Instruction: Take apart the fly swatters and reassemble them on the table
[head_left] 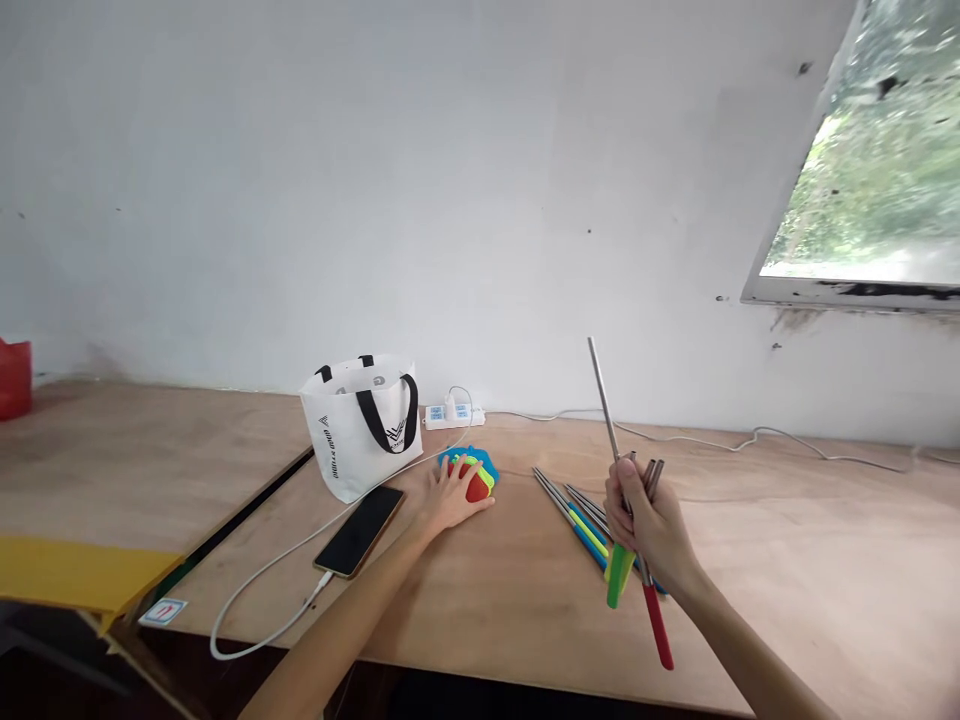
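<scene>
fingers (628, 502) of the right hand (651, 525) clench metal straws (604, 400) above the table (765, 570), left hand (450, 497) splayed on a coloured bundle (480, 472); gathering seems midway, and adding loose straws (562, 495) needs a slacker grip.

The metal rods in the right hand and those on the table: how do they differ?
The held rods stand almost upright, gripped in the right hand; the table rods lie flat on the table. The held rods show red and green ends; the table rods show yellow-green and blue ones. Both sets are thin silver metal.
</scene>
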